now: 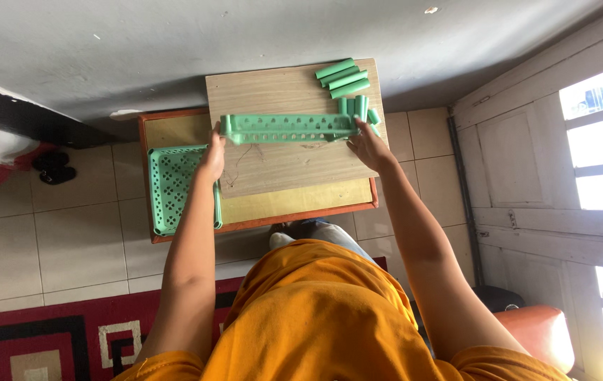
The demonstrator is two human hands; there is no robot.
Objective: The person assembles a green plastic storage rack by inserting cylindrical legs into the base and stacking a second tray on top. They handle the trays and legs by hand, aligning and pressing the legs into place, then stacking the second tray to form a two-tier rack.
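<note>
We hold a green perforated basket tray between both hands, tipped up on its long edge so that its side wall with heart-shaped holes faces us. Our left hand is closed around the tray's left end, and our right hand grips its right end, fingers curled on the corner. The tray stands over the middle of a pale wooden board that lies across the tabletop, covering most of its right part.

On the far right corner of the board we see a loose heap of green plastic tubes, some lying slanted, and a few shorter green tubes standing just beside the tray's right end, close to our right fingers.

At the left edge of the tabletop a second green perforated tray lies flat, partly hidden under our left forearm and hanging a little past the near edge.

Below the tabletop lies a tiled floor, with a red patterned rug near us.
</note>
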